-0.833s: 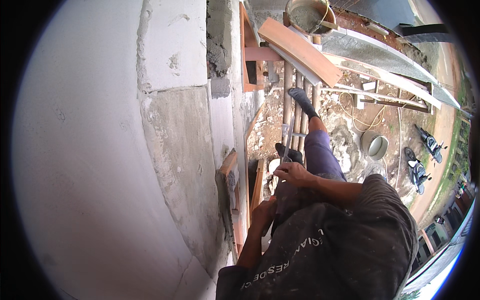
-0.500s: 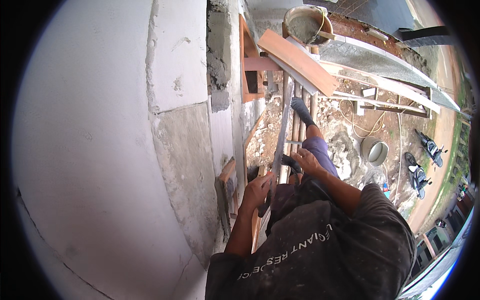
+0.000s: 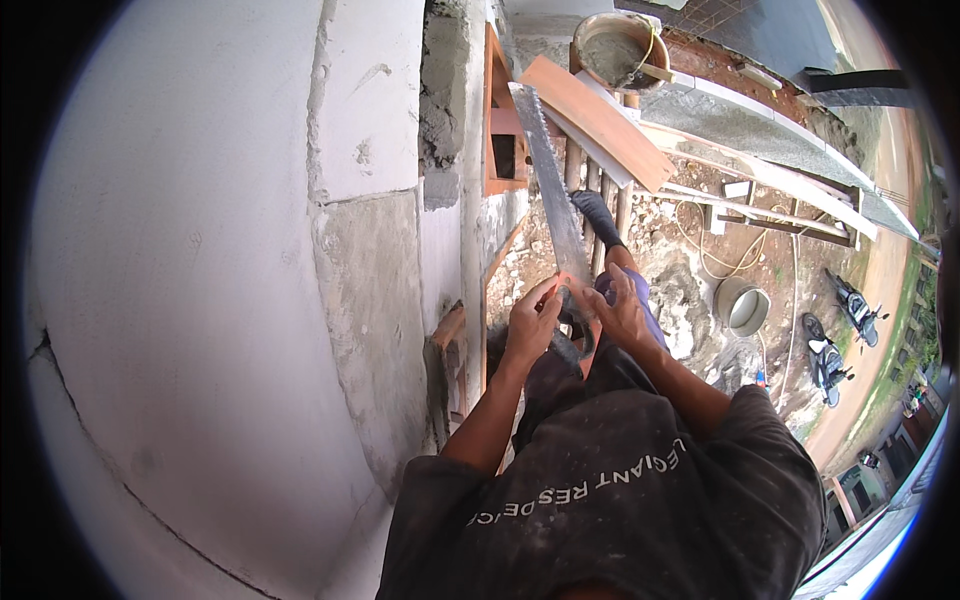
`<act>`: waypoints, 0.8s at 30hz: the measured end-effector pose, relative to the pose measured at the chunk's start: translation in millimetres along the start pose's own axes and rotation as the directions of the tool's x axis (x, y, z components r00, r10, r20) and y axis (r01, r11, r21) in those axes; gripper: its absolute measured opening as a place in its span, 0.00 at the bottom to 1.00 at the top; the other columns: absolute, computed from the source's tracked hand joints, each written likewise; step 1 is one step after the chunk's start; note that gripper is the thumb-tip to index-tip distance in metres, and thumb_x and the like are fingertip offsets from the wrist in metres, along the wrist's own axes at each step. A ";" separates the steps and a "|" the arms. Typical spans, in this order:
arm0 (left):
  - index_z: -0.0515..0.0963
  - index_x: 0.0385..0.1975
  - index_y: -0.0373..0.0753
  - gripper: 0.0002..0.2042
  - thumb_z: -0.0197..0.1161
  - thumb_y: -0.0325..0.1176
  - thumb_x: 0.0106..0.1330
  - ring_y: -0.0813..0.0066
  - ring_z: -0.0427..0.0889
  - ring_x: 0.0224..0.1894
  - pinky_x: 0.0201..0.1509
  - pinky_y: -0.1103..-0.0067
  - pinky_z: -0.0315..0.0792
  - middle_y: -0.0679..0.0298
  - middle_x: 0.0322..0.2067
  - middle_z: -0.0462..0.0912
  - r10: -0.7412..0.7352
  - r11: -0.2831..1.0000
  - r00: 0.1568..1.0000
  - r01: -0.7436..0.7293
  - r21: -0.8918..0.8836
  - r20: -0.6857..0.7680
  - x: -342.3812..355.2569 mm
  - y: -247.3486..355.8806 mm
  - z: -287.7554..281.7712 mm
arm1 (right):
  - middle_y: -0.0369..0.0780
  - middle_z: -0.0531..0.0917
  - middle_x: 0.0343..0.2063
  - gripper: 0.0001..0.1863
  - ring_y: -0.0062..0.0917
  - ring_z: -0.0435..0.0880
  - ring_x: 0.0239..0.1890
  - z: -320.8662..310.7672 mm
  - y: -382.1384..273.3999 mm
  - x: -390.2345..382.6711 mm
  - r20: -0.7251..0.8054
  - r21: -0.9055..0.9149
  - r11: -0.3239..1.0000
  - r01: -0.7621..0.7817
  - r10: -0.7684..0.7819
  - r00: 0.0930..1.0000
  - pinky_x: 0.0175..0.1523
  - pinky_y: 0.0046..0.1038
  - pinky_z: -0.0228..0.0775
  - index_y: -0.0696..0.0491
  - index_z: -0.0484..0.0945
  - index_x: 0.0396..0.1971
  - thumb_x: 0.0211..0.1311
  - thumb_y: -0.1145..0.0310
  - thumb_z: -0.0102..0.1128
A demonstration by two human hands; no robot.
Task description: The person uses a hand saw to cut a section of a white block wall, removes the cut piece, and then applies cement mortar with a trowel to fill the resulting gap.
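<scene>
A handsaw [image 3: 552,185] with a long grey toothed blade points away from me, its flat side turned up. Its orange and dark handle [image 3: 590,355] lies between my hands, close to my body. My left hand [image 3: 533,322] is closed at the left side of the handle, with a small red-orange bit showing at the fingertips. On the other side, my right hand [image 3: 620,310] rests against the handle's edge, fingers apart and mostly stretched. The hands partly hide the handle. Past the blade's far end lies an orange-brown board [image 3: 600,120] on top of a pale one.
A grey block wall [image 3: 370,290] rises close on my left, with a wooden frame [image 3: 507,185] beside it. Poles [image 3: 625,215] run below me, my foot on them. A bucket of wet mortar [image 3: 615,58] stands ahead. Lower right are a round container [image 3: 742,306] and motorbikes [image 3: 828,360].
The saw has turned from edge-on to flat, and its tip has swung left. My right hand has come from my thigh to the saw's handle. My left hand has shifted slightly forward.
</scene>
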State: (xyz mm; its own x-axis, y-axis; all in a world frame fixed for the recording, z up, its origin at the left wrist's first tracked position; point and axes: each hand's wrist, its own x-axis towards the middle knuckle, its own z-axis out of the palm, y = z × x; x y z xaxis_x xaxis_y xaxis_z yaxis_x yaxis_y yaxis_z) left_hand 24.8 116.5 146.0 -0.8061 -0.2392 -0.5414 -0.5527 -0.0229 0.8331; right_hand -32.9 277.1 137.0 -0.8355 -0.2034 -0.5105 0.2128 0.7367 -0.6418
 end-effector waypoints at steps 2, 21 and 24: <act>0.73 0.53 0.32 0.17 0.56 0.29 0.65 0.85 0.73 0.23 0.25 0.85 0.69 0.66 0.30 0.78 -0.010 1.000 0.999 0.011 0.024 -0.045 1.4 -10.6 6.7 | 0.55 0.69 0.54 0.36 0.43 0.71 0.56 -9.5 6.5 -10.6 0.068 0.047 0.969 0.243 -0.246 0.967 0.58 0.37 0.65 0.63 0.61 0.59 0.55 0.58 0.63; 0.49 0.63 0.27 0.39 0.56 0.51 0.64 0.74 0.79 0.36 0.40 0.77 0.74 0.51 0.41 0.76 -0.164 0.950 0.982 0.133 -0.281 -0.090 36.7 80.2 53.5 | 0.48 0.82 0.37 0.35 0.43 0.83 0.35 -141.4 -37.4 -19.2 0.119 -0.004 0.834 0.552 -0.548 0.828 0.38 0.36 0.76 0.50 0.69 0.57 0.42 0.73 0.68; 0.54 0.61 0.30 0.35 0.53 0.52 0.65 0.75 0.79 0.30 0.32 0.81 0.72 0.53 0.38 0.77 -0.180 0.942 0.979 0.144 -0.304 -0.095 57.7 77.2 42.6 | 0.49 0.82 0.38 0.34 0.43 0.83 0.36 -144.9 -51.0 2.0 0.249 0.014 0.877 0.480 -0.468 0.848 0.38 0.36 0.77 0.47 0.69 0.57 0.44 0.70 0.67</act>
State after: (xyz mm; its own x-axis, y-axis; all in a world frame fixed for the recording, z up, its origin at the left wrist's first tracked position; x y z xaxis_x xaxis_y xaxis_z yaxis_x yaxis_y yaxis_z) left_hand -73.4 142.3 174.2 -0.6695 -0.3226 -0.6691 -0.5719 -0.3510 0.7414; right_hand -118.8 332.6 251.6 -0.6821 -0.6777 -0.2747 -0.2074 0.5395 -0.8160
